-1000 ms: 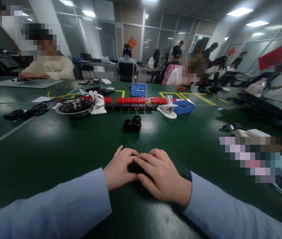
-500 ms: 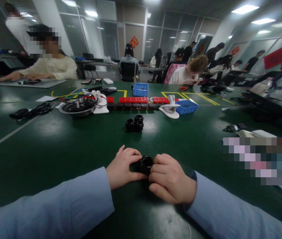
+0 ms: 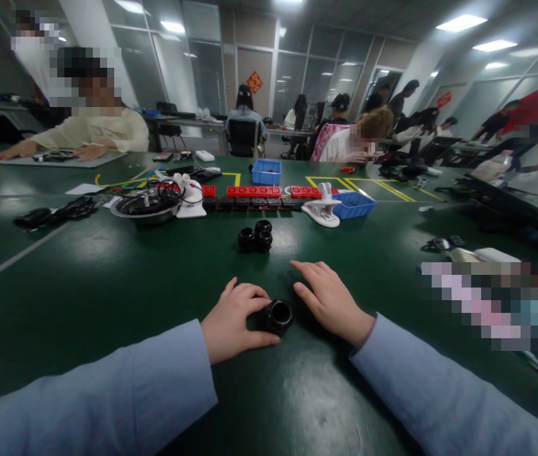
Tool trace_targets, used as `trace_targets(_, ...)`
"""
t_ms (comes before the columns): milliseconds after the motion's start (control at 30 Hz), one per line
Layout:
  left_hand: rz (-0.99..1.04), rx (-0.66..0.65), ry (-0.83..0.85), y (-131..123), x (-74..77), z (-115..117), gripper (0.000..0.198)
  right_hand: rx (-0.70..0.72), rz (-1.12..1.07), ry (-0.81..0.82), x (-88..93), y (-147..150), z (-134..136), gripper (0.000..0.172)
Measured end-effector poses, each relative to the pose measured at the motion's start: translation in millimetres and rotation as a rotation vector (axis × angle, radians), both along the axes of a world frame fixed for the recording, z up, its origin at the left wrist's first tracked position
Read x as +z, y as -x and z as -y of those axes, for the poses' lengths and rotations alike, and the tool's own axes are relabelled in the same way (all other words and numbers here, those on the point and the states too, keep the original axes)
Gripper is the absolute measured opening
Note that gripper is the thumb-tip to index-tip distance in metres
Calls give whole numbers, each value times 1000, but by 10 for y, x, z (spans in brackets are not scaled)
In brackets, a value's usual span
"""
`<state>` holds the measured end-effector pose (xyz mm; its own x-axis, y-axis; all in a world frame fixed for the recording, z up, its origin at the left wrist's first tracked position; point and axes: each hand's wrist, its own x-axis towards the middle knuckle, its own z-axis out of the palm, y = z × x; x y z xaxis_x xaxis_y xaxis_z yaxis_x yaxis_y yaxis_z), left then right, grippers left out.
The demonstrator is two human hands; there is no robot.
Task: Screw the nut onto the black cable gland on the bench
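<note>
The black ring [image 3: 278, 324] sits on the table [image 3: 154, 272] in front of you, opening up. Your left hand [image 3: 237, 320] grasps it from the left — fingers at the far side, thumb at the near side. Your right hand [image 3: 330, 301] is released, just right of the ring and apart from it, fingers stretched forward and leftward, thumb parted from them. Beyond both hands, three similar rings [image 3: 263, 240] stand clustered together. Farther off at left, a metal bowl [image 3: 147, 220] holds dark pieces and cable. A blue tray [image 3: 267, 180] at the back has something dark inside; a second blue tray [image 3: 357, 209] sits beside the white clip [image 3: 322, 212] — its contents you cannot make out.
</note>
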<state>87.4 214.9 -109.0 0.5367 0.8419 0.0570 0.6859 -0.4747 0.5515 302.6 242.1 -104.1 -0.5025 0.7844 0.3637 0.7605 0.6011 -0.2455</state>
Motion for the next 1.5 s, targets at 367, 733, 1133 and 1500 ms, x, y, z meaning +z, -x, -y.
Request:
trace_targets(367,3,-4,-8,-6,-8,2,42,123,-110,-37,51,23,63,44)
trace_targets(733,-1,-11,-18,7,-29,-5,41,139,-245,-154,254,139,420,30)
trace_targets(1133,0,-3,-20,-18,-19,10,36,52,-76,-63,209,274,561,41)
trace_targets(1500,2,-8,-53,-12,-37,9,32,92,-74,-61,179,282,542,29)
